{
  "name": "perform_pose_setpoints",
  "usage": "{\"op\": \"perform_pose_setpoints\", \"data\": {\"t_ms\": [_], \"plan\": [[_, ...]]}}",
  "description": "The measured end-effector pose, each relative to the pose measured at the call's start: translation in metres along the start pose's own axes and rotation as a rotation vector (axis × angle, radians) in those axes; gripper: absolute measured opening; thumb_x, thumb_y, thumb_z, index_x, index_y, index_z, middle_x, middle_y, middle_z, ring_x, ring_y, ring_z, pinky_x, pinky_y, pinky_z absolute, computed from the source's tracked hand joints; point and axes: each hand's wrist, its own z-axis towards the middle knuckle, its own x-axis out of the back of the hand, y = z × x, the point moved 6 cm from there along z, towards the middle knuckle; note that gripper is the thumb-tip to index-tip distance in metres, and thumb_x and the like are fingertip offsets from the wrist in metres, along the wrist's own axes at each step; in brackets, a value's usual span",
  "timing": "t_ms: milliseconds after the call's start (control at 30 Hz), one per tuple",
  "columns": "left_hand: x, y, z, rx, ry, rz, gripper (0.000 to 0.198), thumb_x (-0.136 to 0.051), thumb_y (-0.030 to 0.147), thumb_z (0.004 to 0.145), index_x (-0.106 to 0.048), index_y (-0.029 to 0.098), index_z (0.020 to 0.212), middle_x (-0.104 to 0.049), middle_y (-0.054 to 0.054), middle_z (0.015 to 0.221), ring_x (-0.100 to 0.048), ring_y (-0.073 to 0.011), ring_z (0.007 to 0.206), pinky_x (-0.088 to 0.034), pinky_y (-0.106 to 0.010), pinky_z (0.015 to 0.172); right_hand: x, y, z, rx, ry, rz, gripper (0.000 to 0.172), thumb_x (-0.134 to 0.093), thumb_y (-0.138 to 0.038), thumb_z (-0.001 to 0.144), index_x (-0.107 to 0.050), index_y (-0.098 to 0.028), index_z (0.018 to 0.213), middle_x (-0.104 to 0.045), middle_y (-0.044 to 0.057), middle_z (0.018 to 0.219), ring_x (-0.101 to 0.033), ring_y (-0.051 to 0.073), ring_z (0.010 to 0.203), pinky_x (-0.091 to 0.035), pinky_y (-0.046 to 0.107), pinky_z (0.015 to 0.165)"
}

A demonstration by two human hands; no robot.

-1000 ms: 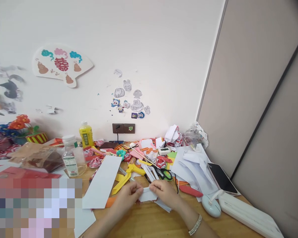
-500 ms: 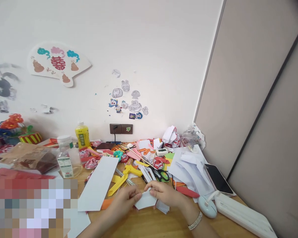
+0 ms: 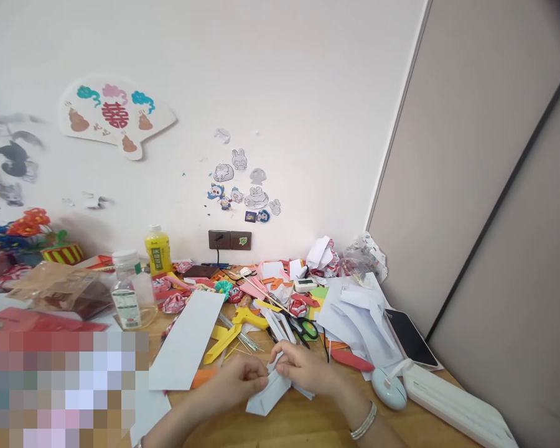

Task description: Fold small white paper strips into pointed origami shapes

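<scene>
Between my two hands is a small piece of folded white paper (image 3: pixel 269 395), tilted, with a crease near its lower left end. My left hand (image 3: pixel 243 375) is closed, thumb and fingers pinching the paper's left edge. At its upper right, my right hand (image 3: pixel 301 367) grips the same paper with thumb and curled fingers. Several white paper strips (image 3: pixel 277 326) lie just beyond my hands, and more strip ends show beneath the right one. A long white sheet (image 3: pixel 189 342) rests to the left. Green-handled scissors (image 3: pixel 307 328) and a yellow glue gun (image 3: pixel 249 317) lie beyond my hands.
Left stand a clear jar (image 3: pixel 127 295) and a yellow-labelled bottle (image 3: pixel 157 250). Right are loose white sheets (image 3: pixel 354 323), a dark-screened phone (image 3: pixel 410 336), a pale blue mouse (image 3: pixel 389 389) and a long white device (image 3: pixel 457 401). Crumpled paper and coloured scraps cover the back. The lower left corner is pixelated.
The white paper has turned in my hands, its lower end now pointing down and left, with a fold showing. My view has shifted slightly.
</scene>
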Motion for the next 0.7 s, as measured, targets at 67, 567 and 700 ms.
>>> {"op": "perform_pose_setpoints", "data": {"t_ms": [67, 567, 700], "plan": [[0.002, 0.001, 0.001, -0.02, 0.043, 0.113, 0.026, -0.049, 0.038, 0.072, -0.056, 0.016, 0.061, -0.043, 0.005, 0.052, -0.04, -0.011, 0.051, -0.029, -0.02, 0.046, 0.002, -0.001, 0.0, 0.0, 0.026, -0.101, 0.018, -0.046, -0.023, 0.08, -0.054, -0.02, 0.096, -0.051, -0.004, 0.066, -0.045, 0.009, 0.058, -0.032, 0.017, 0.051], [0.0, -0.013, 0.011, -0.038, 0.134, 0.235, 0.027, -0.044, 0.035, 0.074, -0.058, 0.016, 0.061, -0.05, 0.003, 0.057, -0.042, -0.0123, 0.055, -0.028, -0.021, 0.05, -0.007, 0.001, 0.01, 0.036, 0.128, -0.318, 0.02, -0.046, -0.024, 0.081, -0.062, -0.016, 0.074, -0.057, -0.002, 0.066, -0.048, 0.011, 0.062, -0.033, 0.019, 0.056], [0.002, -0.015, 0.012, -0.017, 0.148, 0.253, 0.026, -0.045, 0.034, 0.073, -0.059, 0.016, 0.061, -0.049, 0.003, 0.056, -0.043, -0.0124, 0.054, -0.028, -0.021, 0.05, -0.007, 0.002, 0.012, 0.023, 0.141, -0.29, 0.018, -0.047, -0.023, 0.08, -0.063, -0.015, 0.075, -0.057, -0.002, 0.066, -0.048, 0.011, 0.063, -0.033, 0.019, 0.055]]}}
